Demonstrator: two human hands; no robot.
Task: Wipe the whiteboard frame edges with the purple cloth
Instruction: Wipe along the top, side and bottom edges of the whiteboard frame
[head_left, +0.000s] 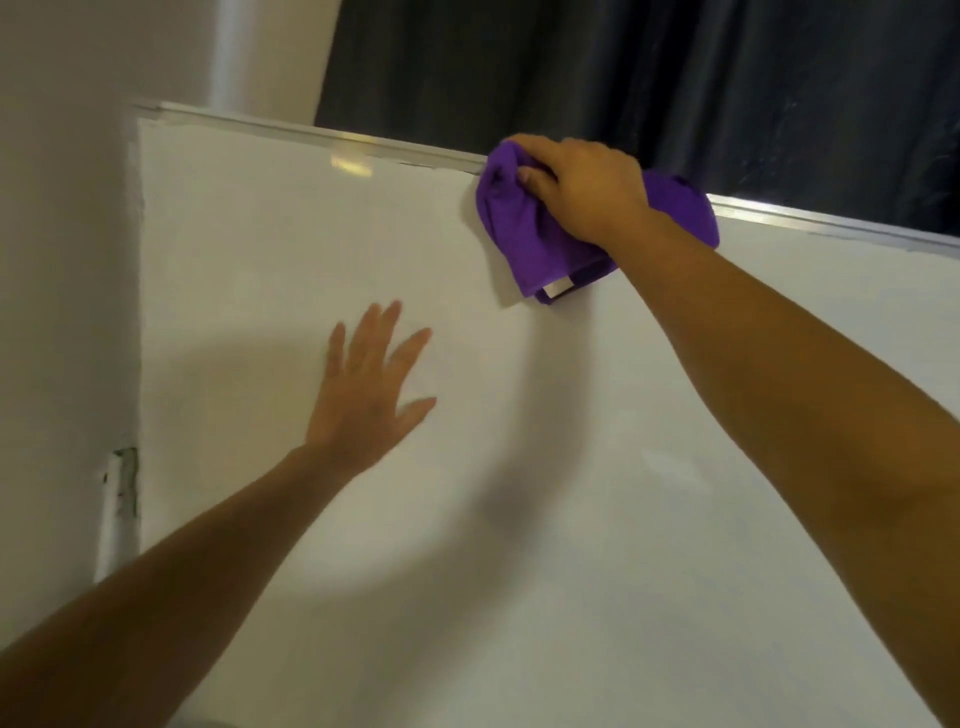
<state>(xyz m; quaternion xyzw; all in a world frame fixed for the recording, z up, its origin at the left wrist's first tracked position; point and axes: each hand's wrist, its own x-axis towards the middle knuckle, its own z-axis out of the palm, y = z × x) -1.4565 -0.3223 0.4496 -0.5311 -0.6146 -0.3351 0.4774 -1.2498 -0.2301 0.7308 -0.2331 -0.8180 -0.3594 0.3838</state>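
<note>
A large whiteboard (519, 467) fills most of the view, with a thin silver top frame edge (291, 131) slanting down to the right. My right hand (582, 182) is shut on a bunched purple cloth (524, 244), pressing it over the top frame edge about midway along. A white label shows at the cloth's lower end. My left hand (369, 389) lies flat on the board surface with its fingers spread, below and left of the cloth. The stretch of frame under the cloth is hidden.
A dark curtain (675, 78) hangs behind the board's top edge. A pale wall (62, 260) stands to the left, with a white bracket or pipe (111, 514) beside the board's left edge.
</note>
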